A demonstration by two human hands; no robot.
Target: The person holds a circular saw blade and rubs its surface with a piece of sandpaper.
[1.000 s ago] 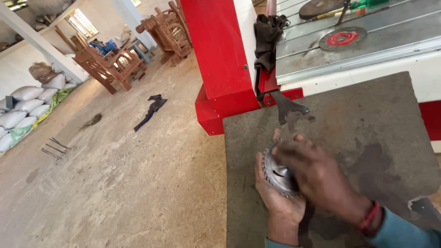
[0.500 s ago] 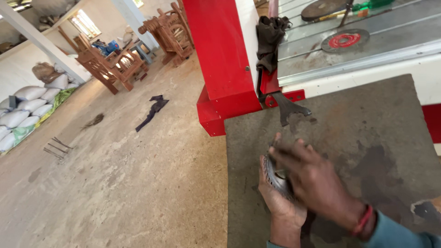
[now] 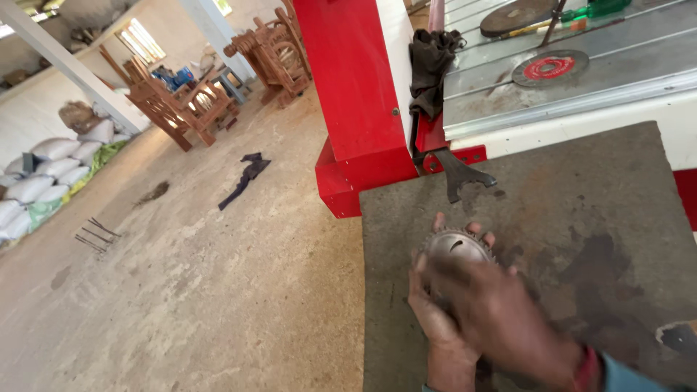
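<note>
Your right hand (image 3: 501, 319) moved lower, blurred, grip unclear; left hand (image 3: 435, 305) grasps toothed disc (image 3: 456, 247) at 12 o'clock.

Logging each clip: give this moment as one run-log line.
left hand: holds toothed metal disc | right hand: over disc, blurred | under: grey slab | nearby: dark wrench

Our left hand (image 3: 435, 312) cups a small toothed metal disc (image 3: 456, 247) from below, fingertips showing past its rim. Our right hand (image 3: 508, 319), blurred, lies over the disc's near side, so we cannot tell its grip. Both hover above a dark stained mat (image 3: 595, 218). Just beyond the fingers lies a dark spanner (image 3: 461, 176), and farther off a red machine frame (image 3: 356, 94) with a black rag (image 3: 430, 65) hanging. Up to the right, a red-centred disc (image 3: 549, 67).
</note>
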